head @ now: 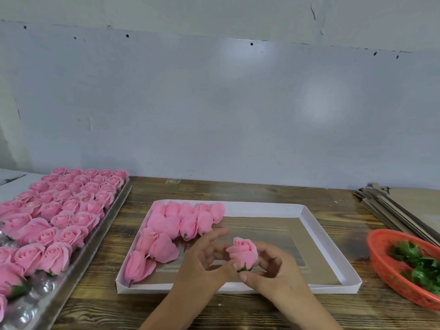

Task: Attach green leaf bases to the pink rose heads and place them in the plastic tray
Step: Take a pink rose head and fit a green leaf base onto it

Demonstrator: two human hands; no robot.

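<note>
Wooden desk [238, 189], both hands [238, 270] pinching one rose [242, 252] over the tray [307, 225]; leaf [243, 268] looks half-seated, so squeezing might crush petals or pop it off.

Dark, grainy wooden table [238, 189], matt and rough-looking. White cardboard tray [331, 248] with a glossy clear film floor. Matt, soft, papery pink petals on the rose heads [71, 210]. Shiny clear plastic tray [35, 303] under them. Orange plastic mesh basket [381, 265]; green cloth-like leaf bases [419, 263]. Flat brown cardboard stack [390, 210].
</note>
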